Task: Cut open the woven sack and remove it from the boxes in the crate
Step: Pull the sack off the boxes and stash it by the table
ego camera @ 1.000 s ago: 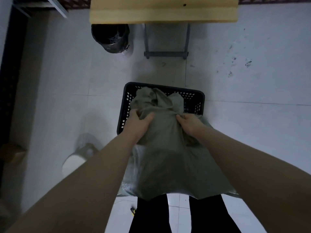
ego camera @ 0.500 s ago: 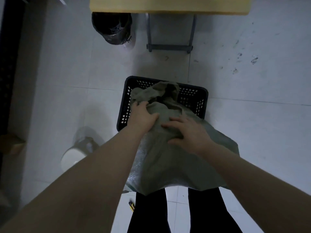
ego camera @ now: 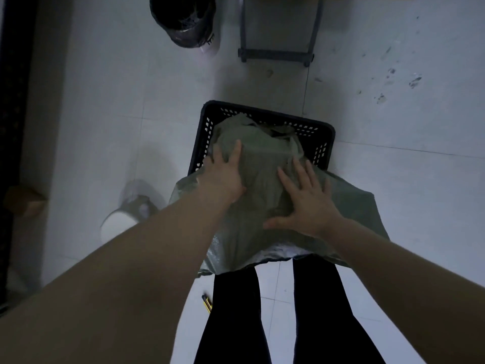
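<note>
Across the middle of the frame, on the pale tiled floor, the grey-green woven sack is lying draped over the black perforated crate. Its near end is spilling over the crate's near rim toward the person's dark-trousered legs at the bottom of the frame. A squared ridge is pushing up through the cloth at centre, probably the boxes, though the fabric is hiding them. The left hand is resting flat on the sack by the crate's left wall, fingers straight and spread, gripping nothing. The right hand is pressing down just right of centre, palm flat and fingers fanned. The step in hand is likely peeling the sack off, and flat palms are giving little purchase. Each hand should be gathering a fold of cloth and drawing it along the boxes, slowly, since the weave could be catching on a box corner and dragging the crate. At the top of the frame a black-lined bin and a grey metal frame are standing. A white roll is sitting at lower left, and a small yellow-and-black cutter is lying beside the left leg, well apart from both hands.
</note>
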